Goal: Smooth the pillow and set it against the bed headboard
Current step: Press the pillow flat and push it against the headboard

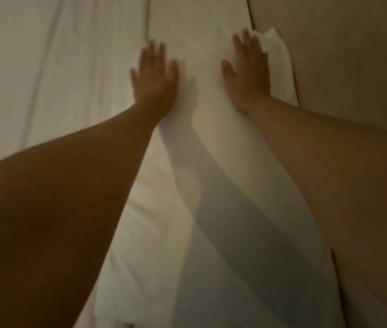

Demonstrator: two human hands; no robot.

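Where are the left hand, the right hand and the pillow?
left hand [155,74], head view, on its back.
right hand [247,72], head view, on its back.
pillow [202,67], head view, cloth between both hands.

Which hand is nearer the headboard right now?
Right. The right hand lies flat on the pillow near its edge beside the headboard. The left hand presses the pillow's opposite edge, next to the bed sheet, farther away.
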